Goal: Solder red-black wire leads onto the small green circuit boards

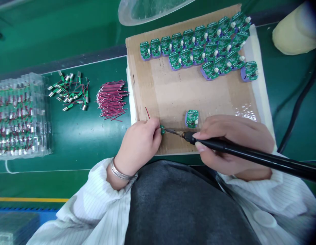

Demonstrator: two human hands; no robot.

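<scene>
My left hand (141, 143) is closed in a pinch on a small green part (162, 129) with a thin red wire (147, 112) sticking up from the fingers. It rests at the near edge of a cardboard sheet (173, 92). My right hand (231, 143) grips a black soldering iron (249, 154), and the iron's tip touches the small green part. One green circuit board on a purple base (192, 118) lies just beyond the tip.
Several green circuit boards (203, 47) lie in rows at the cardboard's far side. On the green mat to the left are a bundle of red wires (112, 99), small motors with green ends (69, 90) and a clear tray stack (20, 115). A black cable (298, 105) runs at right.
</scene>
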